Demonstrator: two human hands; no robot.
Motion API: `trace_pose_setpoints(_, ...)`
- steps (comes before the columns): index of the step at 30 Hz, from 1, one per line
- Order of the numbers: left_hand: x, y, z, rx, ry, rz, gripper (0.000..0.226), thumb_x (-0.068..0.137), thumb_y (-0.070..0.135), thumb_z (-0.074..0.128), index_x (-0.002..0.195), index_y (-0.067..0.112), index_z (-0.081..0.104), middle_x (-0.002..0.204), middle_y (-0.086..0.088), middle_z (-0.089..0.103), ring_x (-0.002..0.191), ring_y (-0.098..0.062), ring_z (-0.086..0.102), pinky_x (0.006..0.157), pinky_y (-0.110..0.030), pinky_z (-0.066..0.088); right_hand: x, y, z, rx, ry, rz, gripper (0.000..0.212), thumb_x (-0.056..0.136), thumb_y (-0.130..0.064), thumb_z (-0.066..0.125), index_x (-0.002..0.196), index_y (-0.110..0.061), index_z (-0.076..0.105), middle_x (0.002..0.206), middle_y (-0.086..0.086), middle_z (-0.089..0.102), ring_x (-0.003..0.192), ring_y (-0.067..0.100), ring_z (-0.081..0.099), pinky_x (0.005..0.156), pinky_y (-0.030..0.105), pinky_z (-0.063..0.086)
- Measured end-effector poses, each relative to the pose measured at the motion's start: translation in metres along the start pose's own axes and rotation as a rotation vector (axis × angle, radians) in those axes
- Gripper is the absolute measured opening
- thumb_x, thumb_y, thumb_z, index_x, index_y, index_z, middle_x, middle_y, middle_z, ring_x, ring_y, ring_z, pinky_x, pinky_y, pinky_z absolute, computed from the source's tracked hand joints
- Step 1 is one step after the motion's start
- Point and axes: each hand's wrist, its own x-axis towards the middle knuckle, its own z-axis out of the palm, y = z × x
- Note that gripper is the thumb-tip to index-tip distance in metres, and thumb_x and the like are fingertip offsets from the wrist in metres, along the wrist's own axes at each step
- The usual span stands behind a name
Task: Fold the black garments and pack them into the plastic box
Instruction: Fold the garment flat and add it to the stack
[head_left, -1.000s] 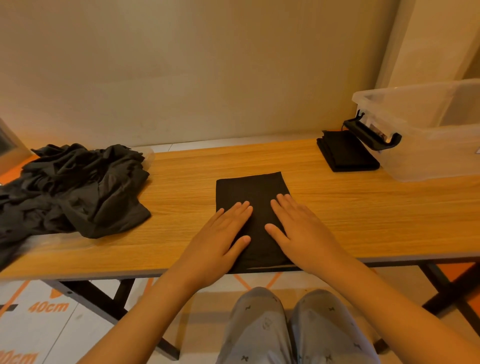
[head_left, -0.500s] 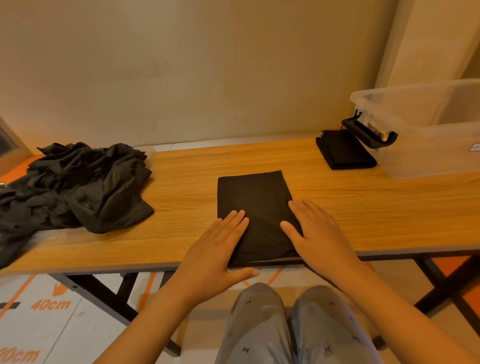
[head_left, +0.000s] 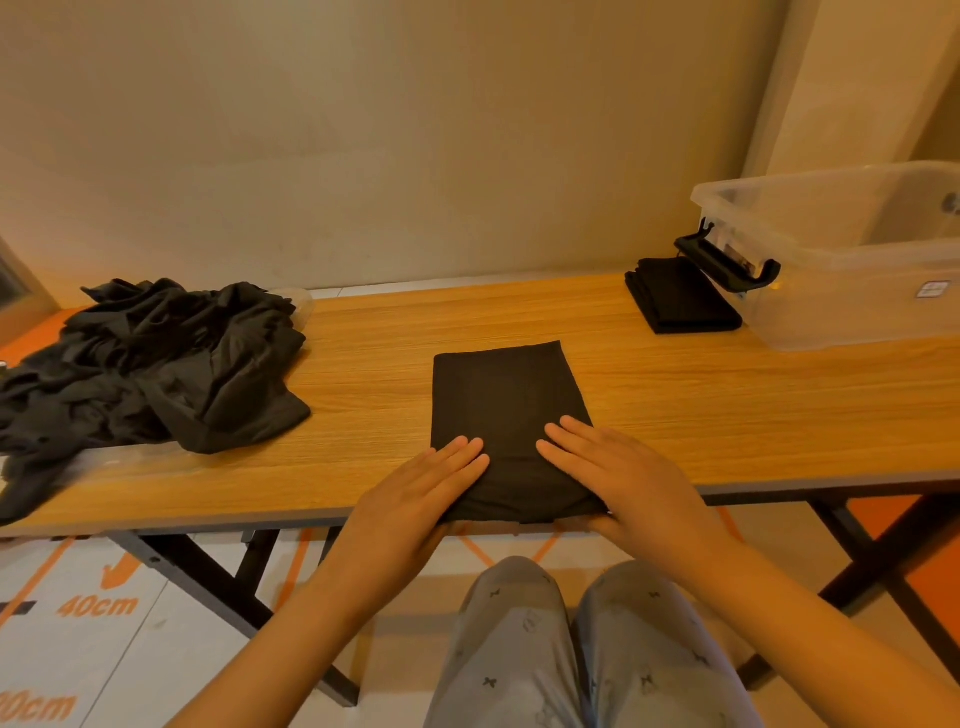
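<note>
One garment (head_left: 683, 297) (folded) beside plastic box (head_left: 852, 312).

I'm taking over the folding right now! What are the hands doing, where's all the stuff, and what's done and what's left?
Left hand: open, flat on the near left of the part-folded garment.
Right hand: open, flat on its near right.
That garment lies at the front edge of the table.
Done: one folded garment sits beside the plastic box, not in it.
Left: finish this fold, fold the crumpled pile at the left, then pack everything. No black garment shows in the box.
</note>
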Motion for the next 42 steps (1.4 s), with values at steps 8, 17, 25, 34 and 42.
trace_pose_setpoints(8,0.024,0.011,-0.058,-0.662,0.097,-0.319,0.022,0.1,0.02,0.045,0.101,0.035,0.061,0.091,0.019,0.065,0.091,0.0,0.06,0.076,-0.015,0.046,0.009,0.003,-0.054,0.605,0.006,0.213,0.026,0.094,-0.025,0.056,0.116,-0.039,0.058,0.123,-0.024,0.054,0.115,-0.014,0.043,0.104,0.028,0.039)
trace_pose_setpoints(17,0.099,0.008,-0.15,-0.926,0.255,-0.361,0.022,0.102,0.023,0.042,0.105,0.027,0.063,0.09,0.007,0.071,0.081,-0.008,0.069,0.063,-0.022,0.056,0.07,0.015,-0.161,1.181,0.024,0.258,0.022,0.092,-0.022,0.059,0.111,-0.014,0.065,0.095,0.003,0.074,0.082,0.01,0.071,0.059,0.017,0.055)
trace_pose_setpoints(25,0.147,-0.039,-0.084,-0.964,0.045,-0.658,0.019,0.102,0.023,0.043,0.097,0.018,0.061,0.09,-0.001,0.067,0.075,-0.013,0.066,0.057,-0.022,0.052,0.12,0.056,-0.092,1.186,-0.123,0.558,0.015,0.093,-0.024,0.06,0.104,-0.014,0.061,0.1,0.007,0.071,0.089,0.019,0.069,0.078,0.03,0.057)
trace_pose_setpoints(34,0.173,-0.083,-0.018,-0.794,0.03,-0.704,0.025,0.102,0.026,0.043,0.101,0.01,0.062,0.091,-0.006,0.067,0.079,-0.016,0.066,0.053,-0.017,0.048,0.161,0.088,-0.008,1.069,0.073,0.741,0.029,0.093,-0.02,0.061,0.117,-0.004,0.06,0.108,0.009,0.066,0.09,0.018,0.065,0.071,0.026,0.056)
trace_pose_setpoints(42,0.153,-0.057,-0.025,-0.269,0.086,-0.338,0.04,0.098,0.028,0.049,0.137,0.02,0.044,0.137,0.003,0.047,0.122,-0.011,0.046,0.1,-0.025,0.038,0.143,0.059,-0.022,0.429,0.202,0.39,0.035,0.098,-0.029,0.05,0.132,-0.023,0.052,0.135,-0.006,0.052,0.127,0.01,0.042,0.099,0.02,0.03)
